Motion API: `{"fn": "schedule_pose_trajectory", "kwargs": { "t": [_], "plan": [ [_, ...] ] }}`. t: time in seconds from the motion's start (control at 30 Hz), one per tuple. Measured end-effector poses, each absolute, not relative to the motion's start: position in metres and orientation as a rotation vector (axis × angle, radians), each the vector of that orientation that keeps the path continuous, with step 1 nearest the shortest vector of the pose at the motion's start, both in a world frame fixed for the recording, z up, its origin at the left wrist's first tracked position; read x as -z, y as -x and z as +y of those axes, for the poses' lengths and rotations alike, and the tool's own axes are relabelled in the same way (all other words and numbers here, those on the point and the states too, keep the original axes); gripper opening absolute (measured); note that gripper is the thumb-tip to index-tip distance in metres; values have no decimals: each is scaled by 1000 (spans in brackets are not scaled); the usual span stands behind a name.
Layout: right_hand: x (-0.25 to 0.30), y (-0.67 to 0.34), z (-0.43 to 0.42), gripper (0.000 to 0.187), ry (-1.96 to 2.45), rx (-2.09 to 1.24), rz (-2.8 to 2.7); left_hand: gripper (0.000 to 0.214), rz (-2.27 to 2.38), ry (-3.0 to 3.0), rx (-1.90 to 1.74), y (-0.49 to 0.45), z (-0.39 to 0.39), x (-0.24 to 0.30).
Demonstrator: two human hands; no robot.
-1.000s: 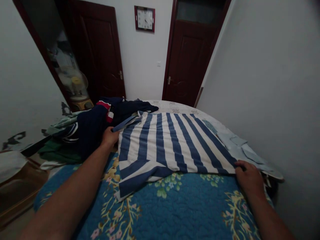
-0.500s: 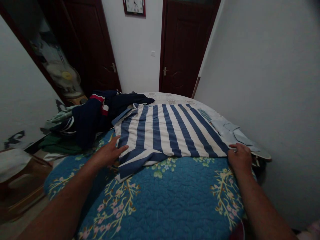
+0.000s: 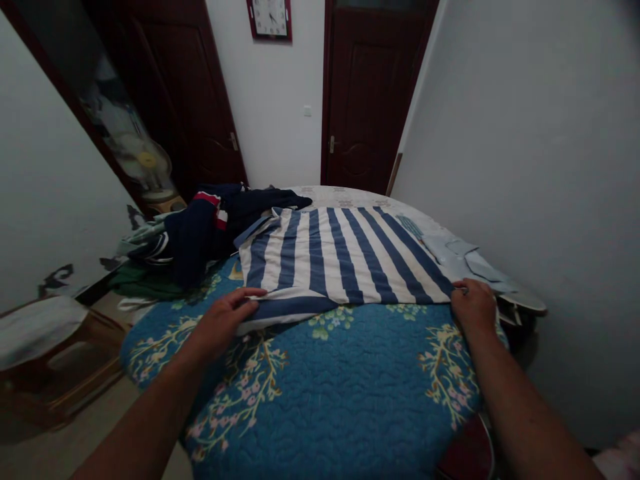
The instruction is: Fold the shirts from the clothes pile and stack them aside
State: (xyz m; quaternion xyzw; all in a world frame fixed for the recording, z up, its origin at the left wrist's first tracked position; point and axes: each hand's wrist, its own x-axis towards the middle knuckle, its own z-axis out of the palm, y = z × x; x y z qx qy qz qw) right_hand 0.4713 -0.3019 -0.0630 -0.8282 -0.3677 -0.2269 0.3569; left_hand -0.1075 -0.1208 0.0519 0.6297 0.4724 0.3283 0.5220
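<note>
Nearest the camera, both forearms are reaching over the blue floral quilt (image 3: 345,373). The left hand (image 3: 223,321) is resting on the folded near-left edge of the striped shirt (image 3: 340,260), fingers stretched forward; whether it is pinching the cloth cannot be told. The right hand (image 3: 473,307) is curling its fingers together on the near-right corner. The shirt is lying just beyond both hands, its stripes running away from them. Farther left, a dark clothes pile (image 3: 200,230) is touching it.
</note>
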Motion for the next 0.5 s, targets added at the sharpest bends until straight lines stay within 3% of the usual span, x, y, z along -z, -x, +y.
{"fn": "schedule_pose_trajectory", "kwargs": {
  "t": [0.1, 0.2, 0.33, 0.5],
  "plan": [
    [62, -471, -302, 26, 2133, 596, -978, 22, 1082, -956, -952, 96, -120, -52],
    [61, -470, -302, 25, 2153, 599, -973, 26, 1061, -794, -981, 92, -125, -41],
    [61, -467, -302, 25, 2164, 588, -987, 44, 1177, -1264, -767, 108, -127, -25],
    [61, -464, -301, 23, 2154, 575, -959, 38, 1303, -2222, -813, 129, -126, -33]
  ]
}}
